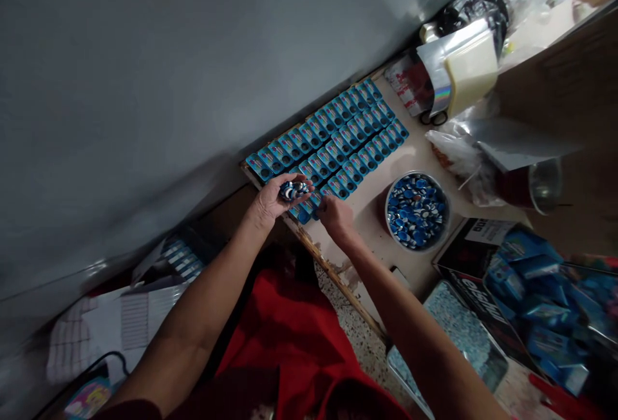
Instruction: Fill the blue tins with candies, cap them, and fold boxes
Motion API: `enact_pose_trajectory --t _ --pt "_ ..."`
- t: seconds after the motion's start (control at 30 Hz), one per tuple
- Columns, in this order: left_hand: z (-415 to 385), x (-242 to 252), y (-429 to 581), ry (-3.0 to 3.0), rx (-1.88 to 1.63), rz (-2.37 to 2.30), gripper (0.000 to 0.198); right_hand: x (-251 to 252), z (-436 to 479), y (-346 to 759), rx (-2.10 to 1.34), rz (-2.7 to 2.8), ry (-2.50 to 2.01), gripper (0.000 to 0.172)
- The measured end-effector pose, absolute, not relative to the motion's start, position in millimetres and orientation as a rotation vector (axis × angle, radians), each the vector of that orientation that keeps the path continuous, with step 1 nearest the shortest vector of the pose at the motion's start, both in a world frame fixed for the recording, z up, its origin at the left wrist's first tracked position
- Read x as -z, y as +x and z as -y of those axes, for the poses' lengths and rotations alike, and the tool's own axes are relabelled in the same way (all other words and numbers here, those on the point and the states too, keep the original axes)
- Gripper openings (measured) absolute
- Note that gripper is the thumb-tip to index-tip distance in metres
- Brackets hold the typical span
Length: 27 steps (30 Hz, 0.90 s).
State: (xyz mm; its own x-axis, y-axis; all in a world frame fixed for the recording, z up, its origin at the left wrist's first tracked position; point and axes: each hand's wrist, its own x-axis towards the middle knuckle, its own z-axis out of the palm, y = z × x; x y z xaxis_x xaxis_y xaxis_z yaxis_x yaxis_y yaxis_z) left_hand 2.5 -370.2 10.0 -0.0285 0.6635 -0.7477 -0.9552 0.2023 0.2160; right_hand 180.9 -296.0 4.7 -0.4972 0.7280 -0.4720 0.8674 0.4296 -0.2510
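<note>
My left hand [273, 200] is cupped palm up around a small heap of blue and white discs [292, 190], just over the near left end of the card rows. Close beside it, my right hand [337, 215] is closed with its fingertips down at the lowest row; whatever the fingers hold is hidden. Several small blue cards [332, 154], each with a round dark spot, lie in three slanting rows on the table. My hands cover part of the lower rows. To the right, a round clear tub [387, 225] is full of the same blue and white discs.
A grey wall [193, 53] runs behind the table [371, 198]. Scissors [433, 118], plastic bags [476, 181] and a clear cup [545, 186] lie to the right. A black box [477, 304] holds blue packets [543, 304]; near it sits a tray of pale blue bits [456, 320].
</note>
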Motion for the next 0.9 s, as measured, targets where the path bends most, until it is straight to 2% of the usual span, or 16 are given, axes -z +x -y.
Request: enact_pose_trajectory --t 0.23,0.37,0.5,0.73,0.9 --pt "379.0 4.8 -1.9 -0.480 -1.342 -0.753 0.029 -1.7 277.8 173.5 0.609 -2.314 1.377 0.028" --pt "379.4 3.9 1.9 -0.526 -1.279 -0.733 0.038 -32.7 280.7 173.6 0.748 -2.493 1.381 0.017" --pt "369.7 6.3 14.3 -0.544 -1.259 -0.771 0.039 -64.8 279.1 157.1 0.961 -2.815 1.284 0.021" --pt "352.9 12.1 40.9 -0.546 -1.225 -0.832 0.051 -62.4 269.4 134.2 0.805 -2.719 1.016 0.012" --pt "344.9 11.0 45.5 -0.536 -1.236 -0.852 0.033 -54.9 256.4 140.7 1.262 -2.654 1.198 0.010"
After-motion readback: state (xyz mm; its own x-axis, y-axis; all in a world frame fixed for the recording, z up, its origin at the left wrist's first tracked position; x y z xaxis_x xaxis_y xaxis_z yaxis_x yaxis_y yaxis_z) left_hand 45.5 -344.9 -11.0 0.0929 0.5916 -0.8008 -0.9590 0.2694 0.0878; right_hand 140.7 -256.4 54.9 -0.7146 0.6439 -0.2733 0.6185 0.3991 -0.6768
